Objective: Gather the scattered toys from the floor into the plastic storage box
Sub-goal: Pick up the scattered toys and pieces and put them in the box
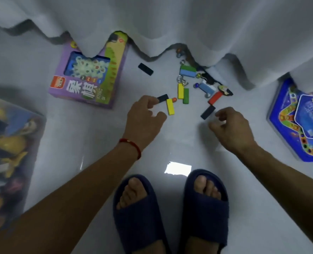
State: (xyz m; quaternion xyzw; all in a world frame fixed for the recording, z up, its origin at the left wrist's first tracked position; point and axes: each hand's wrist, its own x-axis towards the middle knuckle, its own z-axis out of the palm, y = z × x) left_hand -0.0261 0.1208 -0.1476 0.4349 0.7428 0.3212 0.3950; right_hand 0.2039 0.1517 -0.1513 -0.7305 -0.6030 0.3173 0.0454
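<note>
- The room was dim, with a cool grey cast over everything.
- A bright rectangular glare [177,168] sat on the glossy floor [89,136], perhaps reflecting an overhead light.
- A soft shadow lay beneath the right hand [232,128].
- Wide-angle distortion bent the edges.
- The storage box [9,153] at left looked blurred and hazy.

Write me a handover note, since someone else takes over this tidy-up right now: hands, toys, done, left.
Left hand: reaching, fingertips at a black block, not gripping it.
Right hand: loosely curled, holding nothing, beside another black block.
Plastic storage box: at far left, already holding toys.
Left on the floor: yellow blocks, green block, red block, a third black block, metal ring puzzle, marbles and small pieces under the curtain, purple game box, blue game board.
</note>
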